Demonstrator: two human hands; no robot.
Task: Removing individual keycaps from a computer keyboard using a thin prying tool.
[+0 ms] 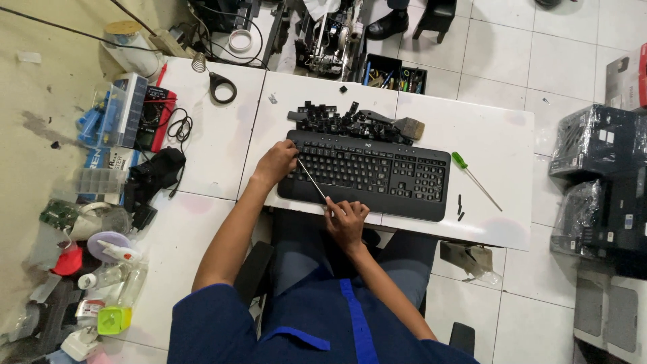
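On the white table, a flat black plastic keyboard lies square before the seated person. The left hand presses its top-left corner, fingers curled over the edge. The right hand is clenched around a thin metal rod tool whose tip rests among the left keys. A pile of loose black keycaps sits just behind. Prying seems underway; levering the tip calls for steady, gentle pressure.
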